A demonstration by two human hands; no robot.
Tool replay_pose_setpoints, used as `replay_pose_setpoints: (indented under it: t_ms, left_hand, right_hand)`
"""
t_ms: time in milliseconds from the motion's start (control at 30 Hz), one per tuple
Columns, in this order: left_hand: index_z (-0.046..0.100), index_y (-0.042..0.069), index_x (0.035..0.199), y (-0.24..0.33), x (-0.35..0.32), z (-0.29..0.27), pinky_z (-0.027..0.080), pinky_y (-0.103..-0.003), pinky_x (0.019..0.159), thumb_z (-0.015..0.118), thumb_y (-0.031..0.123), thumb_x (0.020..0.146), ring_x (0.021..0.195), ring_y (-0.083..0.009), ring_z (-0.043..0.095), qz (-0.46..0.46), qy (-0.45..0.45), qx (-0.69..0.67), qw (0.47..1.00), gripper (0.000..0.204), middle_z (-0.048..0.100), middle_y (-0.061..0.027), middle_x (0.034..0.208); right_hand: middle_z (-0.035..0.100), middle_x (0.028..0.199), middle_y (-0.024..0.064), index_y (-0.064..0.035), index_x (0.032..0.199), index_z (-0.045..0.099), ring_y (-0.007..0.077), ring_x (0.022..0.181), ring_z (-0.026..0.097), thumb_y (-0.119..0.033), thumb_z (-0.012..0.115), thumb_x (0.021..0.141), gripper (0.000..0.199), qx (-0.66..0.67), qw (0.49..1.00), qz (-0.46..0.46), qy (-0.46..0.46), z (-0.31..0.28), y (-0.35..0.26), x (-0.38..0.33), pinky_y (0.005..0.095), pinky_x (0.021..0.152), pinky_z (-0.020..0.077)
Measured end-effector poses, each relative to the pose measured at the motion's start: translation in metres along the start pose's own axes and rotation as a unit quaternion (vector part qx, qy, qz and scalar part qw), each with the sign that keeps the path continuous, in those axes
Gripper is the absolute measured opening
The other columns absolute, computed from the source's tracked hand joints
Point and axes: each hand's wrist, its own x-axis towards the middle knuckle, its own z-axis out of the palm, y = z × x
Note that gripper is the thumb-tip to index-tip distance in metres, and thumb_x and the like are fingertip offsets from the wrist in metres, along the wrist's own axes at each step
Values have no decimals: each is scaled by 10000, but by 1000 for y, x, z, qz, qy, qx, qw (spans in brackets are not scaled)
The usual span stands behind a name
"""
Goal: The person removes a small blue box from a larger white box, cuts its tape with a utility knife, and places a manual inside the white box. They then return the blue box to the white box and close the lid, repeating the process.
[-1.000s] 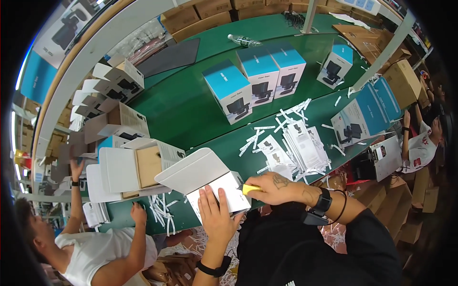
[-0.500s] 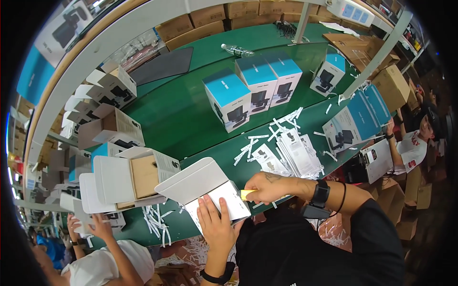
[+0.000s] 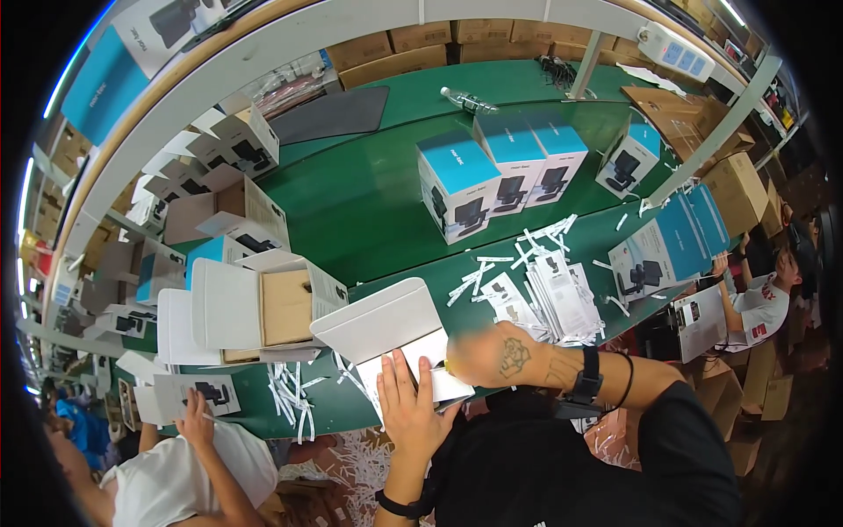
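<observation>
Since the earlier frame the right hand (image 3: 483, 353) had turned further over and drawn nearer the left hand's fingertips, and it was closed, blurred, round a yellow cutter (image 3: 447, 363), mostly hidden, at the right side of a white box (image 3: 449, 387). The left hand (image 3: 409, 408) lay on that box with fingers stretched out, the box sitting at the worktop's (image 3: 351, 211) near edge with its flap (image 3: 384, 323) raised. Beyond were paper strips (image 3: 290, 393) and an open box (image 3: 228, 307) to the left, leaflets (image 3: 558, 297) to the right, three blue-topped boxes (image 3: 505, 171) mid-worktop, and a bottle (image 3: 468, 100) towards the far edge.
</observation>
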Motion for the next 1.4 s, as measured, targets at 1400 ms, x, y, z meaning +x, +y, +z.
replay_pose_setpoints:
  t_ms: [1400]
  left_hand:
    - [766, 14, 973, -40, -23, 20, 534, -413, 989, 785, 218, 849, 1035, -261, 730, 211, 187, 4, 960, 240, 758, -105, 1037]
  right_hand:
    - [723, 884, 170, -73, 1191, 580, 362, 812, 715, -238, 632, 953, 294, 131, 974, 97, -158, -1, -54, 86, 416, 758, 559]
